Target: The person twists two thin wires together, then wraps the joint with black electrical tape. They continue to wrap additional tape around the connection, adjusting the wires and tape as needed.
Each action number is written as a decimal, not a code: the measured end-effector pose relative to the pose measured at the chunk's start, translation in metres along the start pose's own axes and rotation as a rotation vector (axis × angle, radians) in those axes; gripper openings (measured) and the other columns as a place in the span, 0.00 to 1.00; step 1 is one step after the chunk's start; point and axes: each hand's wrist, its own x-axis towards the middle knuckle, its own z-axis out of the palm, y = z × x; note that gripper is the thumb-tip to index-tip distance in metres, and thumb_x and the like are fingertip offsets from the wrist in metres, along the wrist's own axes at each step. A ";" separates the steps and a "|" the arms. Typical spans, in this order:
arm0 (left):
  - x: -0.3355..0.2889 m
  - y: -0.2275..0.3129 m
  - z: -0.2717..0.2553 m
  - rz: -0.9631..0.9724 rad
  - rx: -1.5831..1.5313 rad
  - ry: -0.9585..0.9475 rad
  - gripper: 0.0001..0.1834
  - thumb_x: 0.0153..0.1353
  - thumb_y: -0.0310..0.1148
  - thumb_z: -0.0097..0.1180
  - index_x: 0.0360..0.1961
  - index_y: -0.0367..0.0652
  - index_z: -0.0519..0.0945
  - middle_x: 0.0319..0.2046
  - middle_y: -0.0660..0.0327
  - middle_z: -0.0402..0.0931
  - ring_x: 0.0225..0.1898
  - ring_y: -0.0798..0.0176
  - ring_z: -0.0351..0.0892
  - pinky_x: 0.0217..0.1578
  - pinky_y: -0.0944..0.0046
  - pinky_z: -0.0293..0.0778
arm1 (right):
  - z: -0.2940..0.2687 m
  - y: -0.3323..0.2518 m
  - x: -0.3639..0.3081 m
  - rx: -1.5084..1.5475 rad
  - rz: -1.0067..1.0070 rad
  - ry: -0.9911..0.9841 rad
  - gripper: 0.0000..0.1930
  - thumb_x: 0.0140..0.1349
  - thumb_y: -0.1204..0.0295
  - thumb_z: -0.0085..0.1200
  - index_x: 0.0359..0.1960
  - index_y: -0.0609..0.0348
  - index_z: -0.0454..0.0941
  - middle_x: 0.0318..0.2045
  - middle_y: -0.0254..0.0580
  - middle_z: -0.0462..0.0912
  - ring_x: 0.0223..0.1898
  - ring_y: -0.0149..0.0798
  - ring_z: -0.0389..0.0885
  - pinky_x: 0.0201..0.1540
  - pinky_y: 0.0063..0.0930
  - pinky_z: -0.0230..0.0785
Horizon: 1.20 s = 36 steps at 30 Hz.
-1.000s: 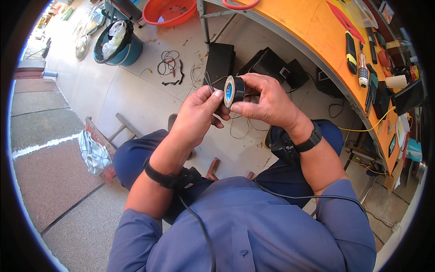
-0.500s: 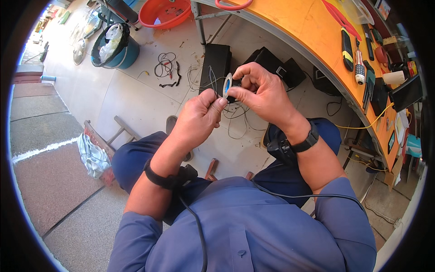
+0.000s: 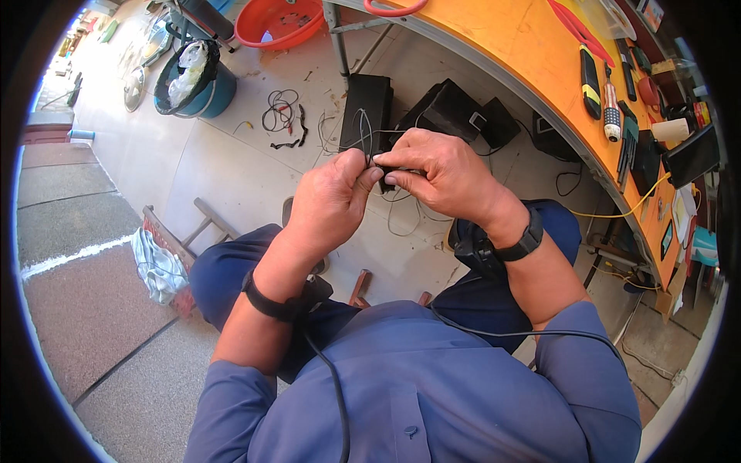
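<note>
Left hand: at 11 o'clock from the middle of your view, your left hand is closed, thumb pressed to the curled forefinger, with thin wires pinched between them.
Right hand: at 2 o'clock, your right hand faces it, forefinger and thumb reaching toward 9 o'clock, their tips close together just beside your left thumb — you can't tell from here what they grip, as a small dark patch under them is too hidden to make out.
Wires: at 12 o'clock, rising from your left fingertips in a narrow loop, seen against a black box on the floor beyond.
Wrists: you wear a black strap at 8 o'clock and another black band at 3 o'clock.
Floor: a tangled cable lies at 11 o'clock, a red basin farther out the same way, a blue bucket with a bag in it at 10.
Table: its orange top curves from 12 to 3 o'clock — a yellow-and-black knife and a screwdriver lie at 2.
Cloth: a pale cloth hangs at 9 o'clock.
</note>
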 end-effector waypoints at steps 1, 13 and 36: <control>0.000 0.000 -0.001 0.027 0.039 0.010 0.14 0.68 0.33 0.61 0.30 0.41 0.70 0.25 0.51 0.74 0.27 0.40 0.75 0.26 0.50 0.70 | 0.001 0.000 0.000 -0.010 -0.010 0.009 0.08 0.59 0.72 0.65 0.41 0.53 0.89 0.33 0.39 0.84 0.35 0.45 0.84 0.38 0.36 0.77; 0.003 -0.002 0.005 0.003 -0.171 0.080 0.24 0.59 0.43 0.73 0.47 0.39 0.79 0.37 0.55 0.80 0.36 0.55 0.82 0.35 0.61 0.77 | 0.001 -0.003 0.000 0.149 0.189 0.057 0.06 0.57 0.73 0.64 0.35 0.61 0.84 0.33 0.45 0.84 0.36 0.47 0.85 0.39 0.36 0.77; 0.005 0.005 -0.022 -0.586 -0.886 -0.334 0.18 0.67 0.39 0.60 0.49 0.35 0.80 0.36 0.62 0.82 0.38 0.72 0.78 0.41 0.69 0.73 | 0.002 0.005 0.001 0.367 0.345 -0.015 0.07 0.61 0.75 0.65 0.38 0.66 0.84 0.33 0.46 0.86 0.35 0.36 0.85 0.41 0.30 0.77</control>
